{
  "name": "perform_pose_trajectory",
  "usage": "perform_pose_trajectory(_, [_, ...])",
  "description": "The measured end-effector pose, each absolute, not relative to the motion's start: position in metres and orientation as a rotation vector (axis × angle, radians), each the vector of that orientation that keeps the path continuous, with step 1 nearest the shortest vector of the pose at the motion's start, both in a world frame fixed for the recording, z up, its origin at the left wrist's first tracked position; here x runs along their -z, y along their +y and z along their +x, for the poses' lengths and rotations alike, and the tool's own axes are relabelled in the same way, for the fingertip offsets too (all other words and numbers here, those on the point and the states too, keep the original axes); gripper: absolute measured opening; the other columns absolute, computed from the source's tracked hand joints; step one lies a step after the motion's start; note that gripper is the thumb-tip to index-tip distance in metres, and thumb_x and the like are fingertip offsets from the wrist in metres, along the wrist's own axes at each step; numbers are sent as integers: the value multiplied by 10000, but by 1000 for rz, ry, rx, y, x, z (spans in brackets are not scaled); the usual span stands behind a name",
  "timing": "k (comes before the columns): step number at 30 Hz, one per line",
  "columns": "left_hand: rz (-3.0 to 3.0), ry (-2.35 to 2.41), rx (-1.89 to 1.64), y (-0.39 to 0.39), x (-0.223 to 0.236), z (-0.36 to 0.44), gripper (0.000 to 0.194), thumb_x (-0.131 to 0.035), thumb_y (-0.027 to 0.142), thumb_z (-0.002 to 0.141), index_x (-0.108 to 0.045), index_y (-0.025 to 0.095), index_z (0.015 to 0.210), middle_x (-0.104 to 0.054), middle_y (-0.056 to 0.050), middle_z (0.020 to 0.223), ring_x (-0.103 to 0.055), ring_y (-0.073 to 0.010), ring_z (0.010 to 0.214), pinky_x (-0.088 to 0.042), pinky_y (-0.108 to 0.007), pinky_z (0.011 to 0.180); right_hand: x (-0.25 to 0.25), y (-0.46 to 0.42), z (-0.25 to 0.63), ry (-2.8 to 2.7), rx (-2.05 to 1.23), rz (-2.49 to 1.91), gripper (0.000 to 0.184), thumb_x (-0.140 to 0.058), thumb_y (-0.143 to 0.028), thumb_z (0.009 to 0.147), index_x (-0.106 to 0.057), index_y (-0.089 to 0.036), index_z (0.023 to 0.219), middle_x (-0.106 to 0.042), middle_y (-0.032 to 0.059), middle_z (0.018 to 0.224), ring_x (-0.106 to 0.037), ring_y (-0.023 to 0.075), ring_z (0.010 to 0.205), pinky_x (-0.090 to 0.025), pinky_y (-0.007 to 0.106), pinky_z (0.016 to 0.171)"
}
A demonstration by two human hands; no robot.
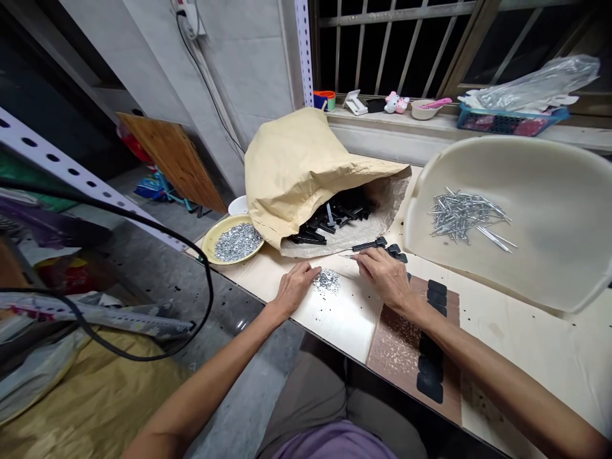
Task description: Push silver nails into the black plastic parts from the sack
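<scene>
My left hand [297, 285] rests on the pale tabletop with its fingers pressed together at the left edge of a small heap of tiny shiny metal pieces [327, 280]. Whatever is between those fingertips, if anything, is too small to make out. My right hand [382, 273] is closed in a pinch on a thin metal pin [347, 256], whose end points left above the heap. Just beyond it lie a black plastic part with a long stem [369, 245] and other black pieces [396, 252]. Under my right forearm, a row of flat black pieces [431, 368] lies on a brown board [394, 344].
A yellow bowl [206, 247] of small metal pieces stands at the left. Behind, a tan sack [296, 166] lies open with black parts [335, 220] inside. A large cream basin [540, 248] with metal pins [466, 213] stands right. A black cable [210, 299] loops at the left.
</scene>
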State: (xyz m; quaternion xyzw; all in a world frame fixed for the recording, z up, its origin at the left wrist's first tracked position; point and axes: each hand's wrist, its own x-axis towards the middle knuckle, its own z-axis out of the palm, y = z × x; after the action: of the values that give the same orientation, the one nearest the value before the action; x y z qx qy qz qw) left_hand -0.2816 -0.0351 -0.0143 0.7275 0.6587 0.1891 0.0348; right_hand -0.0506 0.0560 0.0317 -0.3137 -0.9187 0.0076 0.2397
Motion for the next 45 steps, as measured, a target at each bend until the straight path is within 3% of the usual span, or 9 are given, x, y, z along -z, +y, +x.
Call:
perform_pose_trajectory(8, [2209,2040,-528,-31,12,-279,216,-400,215,907,-611,219,951,-577,-54,902,-546,-174,831,-397,-261,656,-30,31,-53,-2453,-245,-906,282,-433,-220,909,-618,-230,1121,-611,56,945,-533,178,845,-415,270,636])
perform_pose_trajectory(16, [2148,2109,-576,-32,14,-285,171,-401,219,904,-565,181,931,-557,-63,922,-553,-179,820,-431,-292,715,-34,16,-55,-2376,-369,-951,248,-435,-276,922,-639,-257,1061,-614,39,911,-569,154,807,-364,234,527])
perform_pose_trajectory(26, [2061,2233,-608,-33,16,-281,147,-404,229,891,-533,187,833,-538,-49,861,-532,-187,795,-418,-305,715,-29,6,-60,-2341,-412,-959,235,-438,-267,921,-630,-250,1055,-621,37,914,-582,146,839,-437,215,588])
perform_pose_trajectory(29, [1955,2126,-788,-35,11,-279,135,-446,252,868,-524,192,775,-548,-39,816,-537,-180,763,-424,-302,698,-29,3,-62,-2332,-402,-964,237,-439,-272,919,-632,-252,1055,-620,36,909,-583,148,831,-432,220,578])
perform_pose_trajectory(34, [1205,1670,-1272,-35,-10,-256,248,-501,407,834,-519,169,765,-542,14,588,-495,-106,469,-399,-234,481,-35,-5,-64,-2331,-350,-951,250,-432,-292,925,-637,-277,1066,-612,31,869,-565,146,804,-389,221,551])
perform_pose_trajectory(38, [836,1342,-1489,-35,-26,-226,296,-621,413,754,-533,133,782,-576,3,625,-525,-79,498,-445,-213,504,-39,-7,-62,-2326,-316,-985,254,-430,-308,928,-630,-300,1085,-603,29,862,-551,145,801,-373,227,561])
perform_pose_trajectory(45, [761,1234,-1575,-35,-38,-201,276,-683,365,707,-569,121,767,-576,2,659,-530,-70,561,-455,-212,565,-41,-7,-50,-2302,-254,-1063,246,-434,-311,930,-628,-295,1079,-602,24,874,-543,144,815,-355,239,580])
